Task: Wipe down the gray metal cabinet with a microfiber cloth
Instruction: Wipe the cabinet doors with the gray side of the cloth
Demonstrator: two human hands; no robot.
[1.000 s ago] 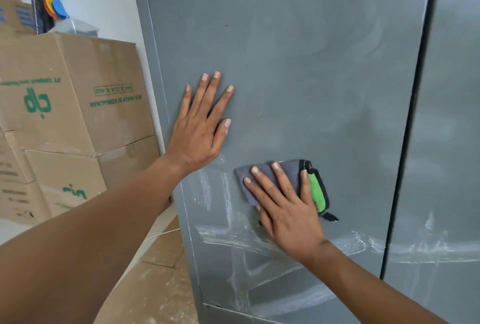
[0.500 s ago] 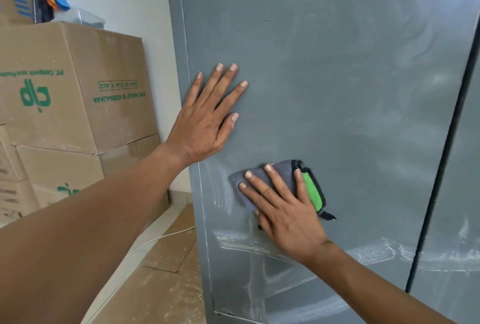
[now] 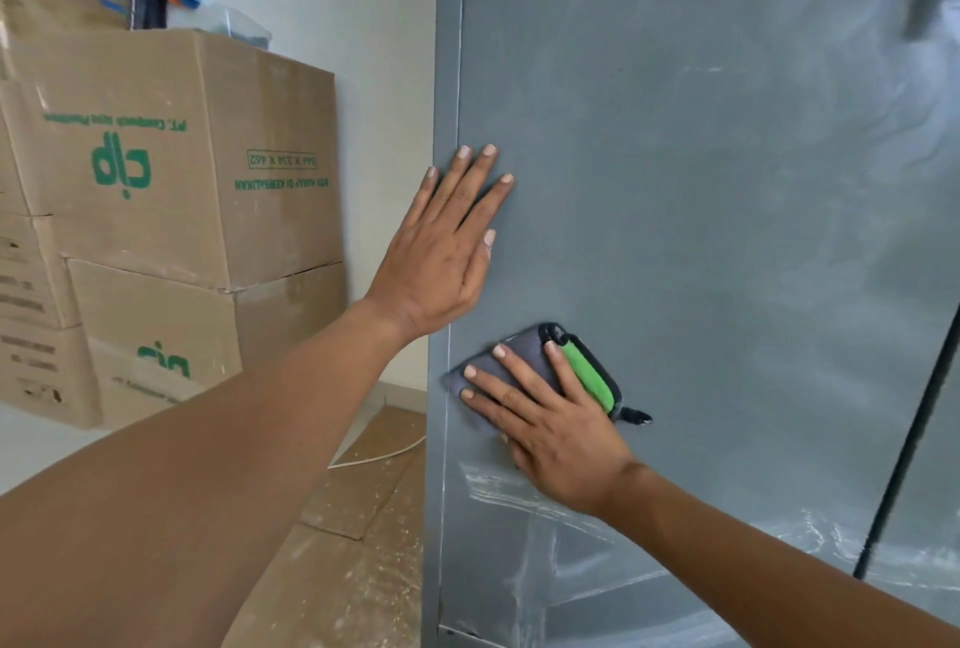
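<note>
From the head view, the right hand (image 3: 558,432) lies flat with straight fingers, pressing the microfiber cloth (image 3: 524,361) on the gray metal cabinet (image 3: 701,211), low down by its left edge; the left hand (image 3: 441,252) rests flat and open on the door above, holding nothing; white streaks (image 3: 498,489) show lower down; I think the cloth could slip off that edge if pushed further left, since no grip holds it.

Left hand (image 3: 441,252) flat, fingers spread; right hand (image 3: 550,419) flat, pressing

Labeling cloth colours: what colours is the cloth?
Gray cloth with a green inner face and black edging; head view.
</note>
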